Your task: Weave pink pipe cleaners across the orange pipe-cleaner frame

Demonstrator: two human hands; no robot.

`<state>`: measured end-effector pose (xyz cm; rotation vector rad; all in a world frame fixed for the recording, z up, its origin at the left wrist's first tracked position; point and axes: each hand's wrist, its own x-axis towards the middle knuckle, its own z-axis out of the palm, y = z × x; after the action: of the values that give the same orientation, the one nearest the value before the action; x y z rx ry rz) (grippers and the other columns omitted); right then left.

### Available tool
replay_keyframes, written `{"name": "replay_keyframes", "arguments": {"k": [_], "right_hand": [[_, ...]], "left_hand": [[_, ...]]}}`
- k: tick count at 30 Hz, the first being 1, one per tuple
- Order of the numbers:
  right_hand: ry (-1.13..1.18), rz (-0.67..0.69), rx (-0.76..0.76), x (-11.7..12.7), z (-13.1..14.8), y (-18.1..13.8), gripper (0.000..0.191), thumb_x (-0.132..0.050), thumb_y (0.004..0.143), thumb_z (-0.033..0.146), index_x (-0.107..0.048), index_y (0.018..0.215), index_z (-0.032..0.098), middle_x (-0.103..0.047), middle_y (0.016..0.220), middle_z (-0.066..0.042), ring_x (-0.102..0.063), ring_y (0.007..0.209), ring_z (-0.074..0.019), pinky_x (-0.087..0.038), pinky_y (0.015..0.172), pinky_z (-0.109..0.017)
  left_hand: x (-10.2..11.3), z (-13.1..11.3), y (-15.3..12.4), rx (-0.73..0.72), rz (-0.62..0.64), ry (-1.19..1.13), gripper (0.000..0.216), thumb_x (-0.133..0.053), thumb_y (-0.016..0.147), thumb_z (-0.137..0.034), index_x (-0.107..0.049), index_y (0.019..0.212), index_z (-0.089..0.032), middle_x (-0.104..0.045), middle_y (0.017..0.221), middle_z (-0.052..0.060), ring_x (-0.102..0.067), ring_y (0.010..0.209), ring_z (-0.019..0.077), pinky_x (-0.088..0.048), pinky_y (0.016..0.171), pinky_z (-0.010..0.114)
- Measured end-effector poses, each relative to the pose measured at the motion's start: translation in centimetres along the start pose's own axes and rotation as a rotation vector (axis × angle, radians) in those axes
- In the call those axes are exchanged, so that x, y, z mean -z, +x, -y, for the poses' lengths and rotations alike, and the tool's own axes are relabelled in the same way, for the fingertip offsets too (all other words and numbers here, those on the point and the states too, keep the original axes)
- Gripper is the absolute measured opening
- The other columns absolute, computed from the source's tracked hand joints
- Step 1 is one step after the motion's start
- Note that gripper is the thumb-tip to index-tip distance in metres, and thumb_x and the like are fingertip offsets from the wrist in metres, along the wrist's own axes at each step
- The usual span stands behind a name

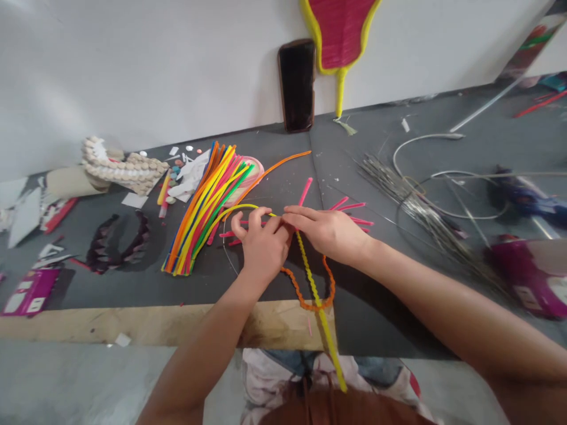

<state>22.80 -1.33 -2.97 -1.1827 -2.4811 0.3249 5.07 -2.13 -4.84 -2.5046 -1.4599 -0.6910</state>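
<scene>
Thumb and fingers of my left hand [264, 243] are pinched together, with a yellow pipe cleaner [305, 260] running between my hands. My right hand [330, 229] meets it fingertip to fingertip on the same pipe cleaner. Its twisted lower stretch hangs toward my lap, and the other end arches left. An orange wavy pipe cleaner [296, 283] forms a loop below my hands, crossing the yellow one. Short pink pipe cleaner pieces [305, 192] stick out around and beneath both hands. The exact pinch point is partly hidden by my fingers.
Left of my hands lies a bundle of coloured pipe cleaners [208, 206]. A dark headband [119, 242] sits farther left. Thin metal wires [407, 200] spread out at right, near a purple package [531, 277]. A phone [296, 85] leans on the wall.
</scene>
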Motion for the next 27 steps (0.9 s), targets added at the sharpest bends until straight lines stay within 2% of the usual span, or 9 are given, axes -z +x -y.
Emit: {"name": "replay_keyframes", "arguments": {"k": [4,7,10,16,19,27], "right_hand": [[-0.085,0.079,0.004,-0.4,-0.6,0.1,0.028,-0.041,0.092,0.009,-0.066,0.104,0.013,-0.066,0.098,-0.009,-0.059,0.08,-0.0146,-0.041,0.063,-0.023],[-0.125,0.097,0.016,-0.2,-1.0,0.1,0.024,-0.044,0.092,0.01,-0.067,0.094,0.014,-0.063,0.088,-0.006,-0.053,0.074,-0.0136,-0.037,0.062,-0.024],[-0.154,0.13,0.031,0.1,-1.2,-0.1,0.023,-0.045,0.093,0.011,-0.068,0.092,0.016,-0.063,0.088,-0.006,-0.053,0.076,-0.0142,-0.033,0.061,-0.025],[-0.265,0.194,0.031,0.9,-1.1,-0.3,0.025,-0.046,0.094,0.015,-0.07,0.099,0.02,-0.067,0.092,-0.006,-0.055,0.078,-0.0167,-0.029,0.058,-0.029],[-0.269,0.202,0.021,1.1,-0.8,-0.3,0.024,-0.049,0.093,0.015,-0.072,0.098,0.02,-0.068,0.091,-0.007,-0.056,0.078,-0.0172,-0.029,0.058,-0.029],[-0.295,0.24,-0.011,1.4,-0.4,-0.5,0.026,-0.048,0.093,0.014,-0.071,0.103,0.02,-0.069,0.096,-0.007,-0.057,0.08,-0.0183,-0.029,0.058,-0.03]], "left_hand": [[0.3,-0.1,0.1,-0.002,0.02,-0.011,0.017,-0.055,0.089,-0.023,-0.07,0.086,-0.031,-0.075,0.094,-0.003,-0.051,0.114,0.0282,-0.016,0.099,0.058],[0.4,-0.1,0.1,0.006,0.026,-0.022,0.017,-0.055,0.09,-0.026,-0.071,0.089,-0.032,-0.076,0.094,-0.002,-0.051,0.113,0.0285,-0.016,0.099,0.059],[0.4,-0.1,0.1,0.023,0.039,-0.039,0.016,-0.057,0.09,-0.027,-0.072,0.089,-0.033,-0.076,0.096,-0.001,-0.05,0.113,0.029,-0.017,0.098,0.059],[0.5,-0.1,0.2,0.048,0.053,-0.038,0.016,-0.058,0.09,-0.031,-0.073,0.084,-0.031,-0.075,0.092,0.001,-0.05,0.11,0.0286,-0.019,0.096,0.058],[0.5,0.0,0.2,0.043,0.052,-0.049,0.015,-0.058,0.09,-0.029,-0.073,0.09,-0.032,-0.074,0.087,0.002,-0.05,0.109,0.0277,-0.019,0.096,0.056],[0.5,0.2,-0.1,-0.095,-0.045,0.0,0.023,-0.055,0.091,-0.02,-0.072,0.089,-0.034,-0.074,0.08,-0.002,-0.053,0.11,0.0253,-0.016,0.098,0.055]]}}
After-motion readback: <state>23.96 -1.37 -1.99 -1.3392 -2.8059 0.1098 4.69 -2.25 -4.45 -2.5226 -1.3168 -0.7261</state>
